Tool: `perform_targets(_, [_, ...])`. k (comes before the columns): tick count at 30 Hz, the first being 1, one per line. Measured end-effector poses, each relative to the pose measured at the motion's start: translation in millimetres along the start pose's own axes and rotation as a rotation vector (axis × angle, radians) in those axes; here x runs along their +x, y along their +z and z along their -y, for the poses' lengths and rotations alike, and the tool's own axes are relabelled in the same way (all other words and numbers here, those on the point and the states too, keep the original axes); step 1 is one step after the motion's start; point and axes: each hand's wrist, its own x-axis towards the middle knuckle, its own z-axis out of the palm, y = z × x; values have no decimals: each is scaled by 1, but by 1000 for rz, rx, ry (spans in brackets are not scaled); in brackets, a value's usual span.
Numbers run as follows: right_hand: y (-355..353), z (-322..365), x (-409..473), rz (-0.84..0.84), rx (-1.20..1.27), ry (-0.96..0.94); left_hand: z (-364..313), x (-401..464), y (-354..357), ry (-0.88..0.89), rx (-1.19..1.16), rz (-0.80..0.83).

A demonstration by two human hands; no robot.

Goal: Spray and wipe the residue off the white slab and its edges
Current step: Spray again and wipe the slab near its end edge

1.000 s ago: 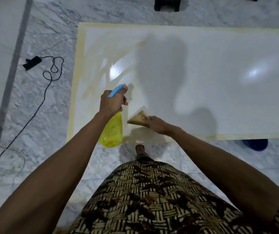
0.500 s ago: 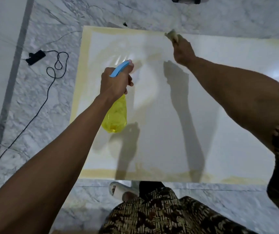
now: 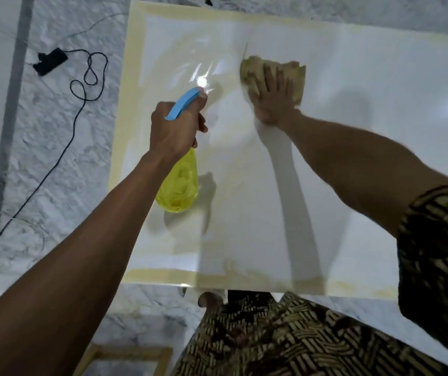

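A large glossy white slab lies flat below me, with a yellowish residue band along its left, far and near edges. My left hand grips a yellow spray bottle with a blue trigger head, held above the slab's left part. My right hand presses flat, fingers straight, on a tan cloth lying on the slab's upper middle. Faint yellowish smears show around the light glare between the bottle and the cloth.
Grey-white marble floor surrounds the slab. A black plug with a looping black cable lies on the floor at the left. My patterned brown clothing and a wooden frame are at the bottom.
My right hand came back from the slab's far edge to its upper middle and now lies flat on the spread cloth. The left hand with the bottle stayed nearly still.
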Motion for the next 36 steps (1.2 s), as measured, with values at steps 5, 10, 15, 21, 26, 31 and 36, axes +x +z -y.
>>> perform_targets(5, [63, 32, -127, 77, -54, -143, 30, -68, -26, -25, -19, 44])
perform_targets(10, [85, 75, -272, 223, 27, -221, 68, -141, -52, -61, -3, 61])
perform_targets(15, [91, 123, -384, 407, 83, -229, 102, -194, -70, -57, -9, 80])
perform_targets(21, [-4, 120, -347, 251, 898, 312, 88, -195, -79, -10, 0, 80])
perform_targets(26, [-64, 75, -252, 63, 1353, 504, 50, -155, -77, 35, -12, 60])
perform_targets(31, [-105, 59, -147, 4, 985, 388, 15, -93, -72, 38, -102, 84])
perform_targets(36, [-131, 36, -12, -107, 691, 238, -13, -22, -69, 42, -122, 71])
